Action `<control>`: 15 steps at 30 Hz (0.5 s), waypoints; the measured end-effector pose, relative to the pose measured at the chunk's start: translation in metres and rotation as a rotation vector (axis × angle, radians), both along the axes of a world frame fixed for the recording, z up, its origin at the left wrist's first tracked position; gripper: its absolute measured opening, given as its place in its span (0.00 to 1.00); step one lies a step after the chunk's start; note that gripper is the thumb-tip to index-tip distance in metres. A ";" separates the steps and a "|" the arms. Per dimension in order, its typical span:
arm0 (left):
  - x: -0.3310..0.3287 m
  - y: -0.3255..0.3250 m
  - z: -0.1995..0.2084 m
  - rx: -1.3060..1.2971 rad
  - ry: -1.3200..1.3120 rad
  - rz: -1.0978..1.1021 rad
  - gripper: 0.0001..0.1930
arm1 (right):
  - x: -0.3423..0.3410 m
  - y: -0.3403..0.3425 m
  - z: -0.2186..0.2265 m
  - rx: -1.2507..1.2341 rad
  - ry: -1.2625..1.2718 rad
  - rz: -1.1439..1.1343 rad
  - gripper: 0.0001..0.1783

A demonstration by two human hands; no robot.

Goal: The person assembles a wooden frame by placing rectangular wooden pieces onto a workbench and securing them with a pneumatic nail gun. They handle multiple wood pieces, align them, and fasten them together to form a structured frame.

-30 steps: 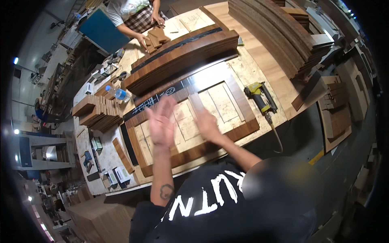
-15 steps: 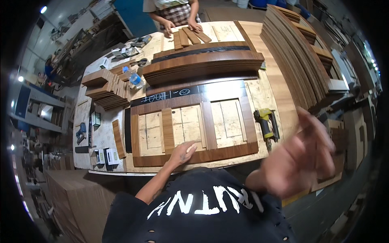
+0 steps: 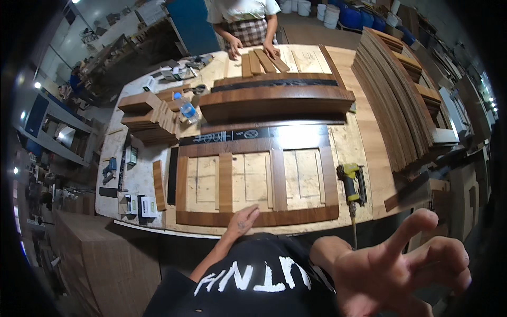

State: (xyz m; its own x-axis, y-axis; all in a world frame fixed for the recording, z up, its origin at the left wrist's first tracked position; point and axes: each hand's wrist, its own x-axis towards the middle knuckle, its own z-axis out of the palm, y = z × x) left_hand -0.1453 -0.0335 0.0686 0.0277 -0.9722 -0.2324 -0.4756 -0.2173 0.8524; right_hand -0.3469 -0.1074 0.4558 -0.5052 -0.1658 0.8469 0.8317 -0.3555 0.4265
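A brown wooden frame (image 3: 301, 215) with upright slats and a dark strip along its far edge lies flat on the table before me. On its near rail rests my left hand (image 3: 244, 220), fingers stretched out and gripping nothing. My right hand (image 3: 396, 269) is raised close to the camera at the lower right, palm showing and fingers apart, with nothing in it. Just right of the frame lies a yellow-and-black air nail gun (image 3: 350, 185), its hose running toward the table's near edge. A loose wooden strip (image 3: 159, 185) sits left of the frame.
Beyond the frame stand stacked long boards (image 3: 274, 108). Across the table, a person's hands (image 3: 270, 51) touch short wood slats (image 3: 265, 62). Short blocks (image 3: 148, 124) and a water bottle (image 3: 187, 109) stand left; a tall stack of panels (image 3: 388, 105) rises at right.
My right hand has swung lower and opened out nearer the camera. My left hand stays on the near rail. The whole view has shifted slightly, so the table appears lower and further right.
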 end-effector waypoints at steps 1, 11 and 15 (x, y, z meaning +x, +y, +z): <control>0.000 -0.003 0.001 -0.022 0.006 0.002 0.26 | -0.006 0.006 0.000 0.083 0.031 -0.084 0.22; 0.005 -0.011 0.017 0.035 -0.004 0.015 0.22 | -0.022 0.014 -0.007 0.324 0.190 -0.267 0.22; 0.006 -0.009 0.005 -0.021 -0.014 0.003 0.23 | -0.029 0.017 -0.013 0.325 0.261 -0.238 0.23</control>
